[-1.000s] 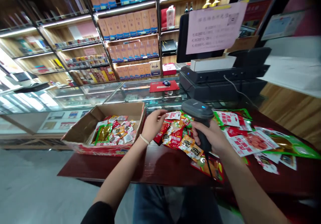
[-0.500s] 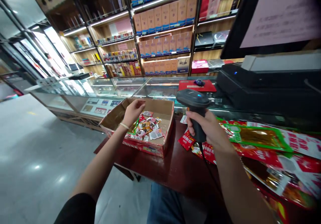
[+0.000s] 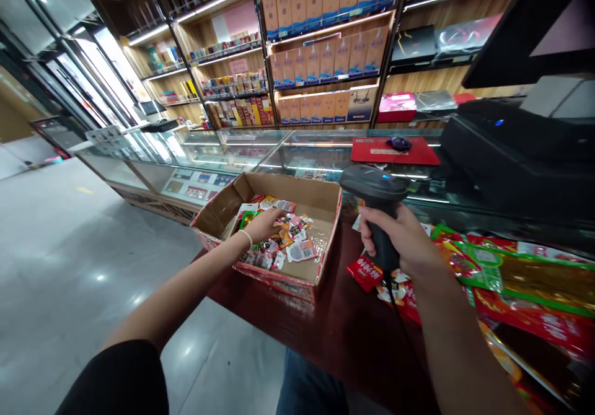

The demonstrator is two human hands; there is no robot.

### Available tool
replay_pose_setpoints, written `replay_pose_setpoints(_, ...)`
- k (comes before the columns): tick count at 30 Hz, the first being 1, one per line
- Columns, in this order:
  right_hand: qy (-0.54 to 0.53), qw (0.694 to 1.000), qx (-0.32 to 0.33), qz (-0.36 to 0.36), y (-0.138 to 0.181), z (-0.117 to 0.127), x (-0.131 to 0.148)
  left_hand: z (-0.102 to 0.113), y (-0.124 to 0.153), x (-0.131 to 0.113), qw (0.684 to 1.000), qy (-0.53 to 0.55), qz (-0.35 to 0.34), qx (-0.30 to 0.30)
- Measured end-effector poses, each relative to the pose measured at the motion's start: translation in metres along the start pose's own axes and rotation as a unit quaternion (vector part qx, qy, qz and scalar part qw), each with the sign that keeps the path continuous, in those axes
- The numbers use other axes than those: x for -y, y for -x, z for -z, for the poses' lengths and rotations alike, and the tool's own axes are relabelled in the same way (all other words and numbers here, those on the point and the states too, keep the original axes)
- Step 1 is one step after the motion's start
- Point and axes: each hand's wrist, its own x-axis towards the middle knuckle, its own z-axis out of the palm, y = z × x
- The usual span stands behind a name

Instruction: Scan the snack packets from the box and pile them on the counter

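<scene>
My right hand (image 3: pixel 402 238) is wrapped round the grip of a black barcode scanner (image 3: pixel 376 201), whose cord runs down from the handle. To the left stands an open cardboard box (image 3: pixel 274 282) holding several small snack packets (image 3: pixel 300 251) and a green-edged packet (image 3: pixel 248 218). Inside the box, my left hand (image 3: pixel 266 225) reaches over the packets with its fingers stretched out; the undersides of the fingertips are hidden. Below the scanner lie a red snack packet (image 3: pixel 365 271) and other small packets.
Large snack bags (image 3: pixel 525 272) are piled at the right of the dark red table (image 3: pixel 283 316). Behind it runs a glass counter (image 3: pixel 320 148) with a red mat (image 3: pixel 362 150), a mouse (image 3: pixel 398 144) and a black machine (image 3: pixel 502 161). Stocked shelves (image 3: pixel 325 80) line the wall.
My left hand has gone from above the box down among the packets, its fingers uncurling. My right hand still grips the scanner. The view has shifted slightly.
</scene>
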Motion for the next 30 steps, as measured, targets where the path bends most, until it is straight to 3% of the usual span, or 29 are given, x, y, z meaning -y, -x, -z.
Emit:
replay_pose_setpoints(4,-0.006,1.000,-0.010,-0.007,-0.002,0.003,0.002,-0.013,0.002,0.000,0.992,-0.052,0.007,0.117)
replay_pose_setpoints(8,-0.009,1.000,-0.012,0.003,-0.001,0.006,0.002,-0.011,0.000,-0.008,0.989,-0.074,0.014,0.130)
replay_pose_setpoints(10,-0.012,1.000,-0.012,0.005,0.000,0.007,0.002,-0.005,-0.002,-0.011,0.992,-0.058,0.040,0.102)
replay_pose_setpoints(14,-0.017,1.000,-0.009,0.011,0.005,0.008,0.006,0.010,-0.006,-0.009,0.991,0.091,0.095,-0.035)
replay_pose_setpoints(17,-0.019,1.000,-0.005,0.023,0.013,0.007,0.010,0.023,-0.004,-0.010,0.937,0.303,0.141,-0.103)
replay_pose_setpoints(20,-0.023,0.999,0.005,0.033,0.024,0.005,0.014,0.037,0.001,-0.023,0.865,0.463,0.150,-0.122)
replay_pose_setpoints(27,-0.020,0.999,-0.017,0.036,0.053,0.003,0.017,0.058,0.013,-0.072,0.743,0.631,0.138,-0.176)
replay_pose_setpoints(30,-0.008,0.998,-0.051,0.041,0.069,0.010,0.019,0.054,0.012,-0.098,0.724,0.648,0.143,-0.189)
